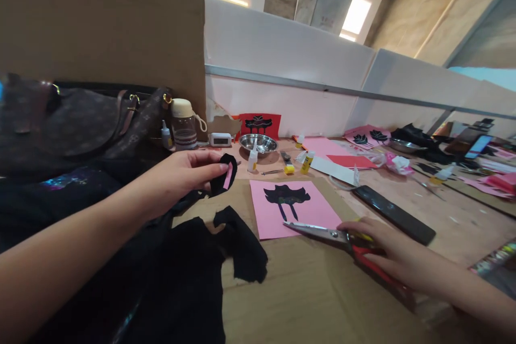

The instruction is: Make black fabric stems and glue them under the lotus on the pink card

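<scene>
Between thumb and fingers, my left hand (183,180) pinches a small black fabric piece (220,185) with a pink strip on it, raised above the table. My right hand (381,247) grips red-handled scissors (322,232), whose blades look closed and point left over the lower edge of a pink sheet (262,220). On that sheet lies a black roof-like shape (286,195) with two dark legs below it. Black cloth (189,274) with an irregular cut edge spreads on the cardboard (282,290), below my left hand.
A black phone (394,214) lies beyond my right hand. Behind the pink sheet are a glue bottle (252,158), a yellow-labelled bottle (307,162), a steel bowl (258,143) and a red card (272,126). A jar (183,129) and a handbag (84,123) stand at left.
</scene>
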### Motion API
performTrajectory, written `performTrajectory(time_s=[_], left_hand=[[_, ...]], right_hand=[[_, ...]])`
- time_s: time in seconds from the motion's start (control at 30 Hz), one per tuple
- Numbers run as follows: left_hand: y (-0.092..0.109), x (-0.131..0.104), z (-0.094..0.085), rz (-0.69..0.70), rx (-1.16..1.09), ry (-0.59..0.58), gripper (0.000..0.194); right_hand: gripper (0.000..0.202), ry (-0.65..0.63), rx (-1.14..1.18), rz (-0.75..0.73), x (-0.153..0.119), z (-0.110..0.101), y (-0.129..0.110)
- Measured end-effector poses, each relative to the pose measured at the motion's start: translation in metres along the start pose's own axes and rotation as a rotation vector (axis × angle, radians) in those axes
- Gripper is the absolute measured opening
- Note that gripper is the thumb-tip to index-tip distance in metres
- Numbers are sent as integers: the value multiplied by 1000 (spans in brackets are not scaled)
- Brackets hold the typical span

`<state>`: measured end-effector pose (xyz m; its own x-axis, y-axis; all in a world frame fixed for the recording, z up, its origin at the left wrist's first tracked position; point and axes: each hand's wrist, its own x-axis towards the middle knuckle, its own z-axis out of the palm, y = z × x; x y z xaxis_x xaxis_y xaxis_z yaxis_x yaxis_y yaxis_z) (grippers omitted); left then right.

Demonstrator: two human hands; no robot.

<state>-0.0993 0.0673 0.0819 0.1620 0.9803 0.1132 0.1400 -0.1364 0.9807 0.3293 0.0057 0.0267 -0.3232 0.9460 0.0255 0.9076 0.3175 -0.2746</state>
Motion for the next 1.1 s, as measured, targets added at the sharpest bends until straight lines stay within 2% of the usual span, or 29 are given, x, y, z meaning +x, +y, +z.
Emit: performTrajectory(time_s=[0.1, 0.17, 0.23, 0.33, 0.43, 0.47, 0.57, 0.6, 0.77, 0.83, 0.9, 0.97, 1.03, 1.1], left_hand=[[-3, 4, -2, -19, -27, 4, 25], [-3, 4, -3, -40, -67, 6, 27], [0, 3, -4, -57, -107, 12, 27], [6, 1, -6, -65, -151, 43, 28], [11, 1, -13, -51, -179, 85, 30], [12, 2, -16, -46, -187, 99, 31], [17, 3, -25, -29, -204, 144, 34], [19, 3, -27, -21, -210, 158, 32], [38, -5, -31, 15, -253, 189, 10], [44, -9, -31, 13, -269, 214, 7], [50, -12, -33, 2, -276, 250, 9], [55, -14, -34, -24, -268, 297, 11], [61, -17, -34, -65, -269, 330, 13], [65, -21, -33, -110, -288, 359, 17]], right_hand=[[36, -114, -98, -89, 8, -17, -17], [34, -123, -60, -119, 17, -27, -45], [43, -141, 56, -147, 27, -28, -81], [59, -207, 112, -293, 48, -13, -132], [84, -178, 28, -382, 75, 12, -165], [73, -182, 25, -411, 84, 20, -171], [14, -199, 58, -460, 114, 33, -180], [7, -179, 71, -461, 126, 33, -183], [15, 67, 171, -510, 189, 21, -215], [21, 75, 225, -575, 203, 15, -230], [37, 41, 268, -619, 202, 5, -234], [47, 1, 300, -605, 185, -11, -221], [41, -58, 317, -527, 155, -34, -190], [36, -72, 276, -424, 117, -57, -148]])
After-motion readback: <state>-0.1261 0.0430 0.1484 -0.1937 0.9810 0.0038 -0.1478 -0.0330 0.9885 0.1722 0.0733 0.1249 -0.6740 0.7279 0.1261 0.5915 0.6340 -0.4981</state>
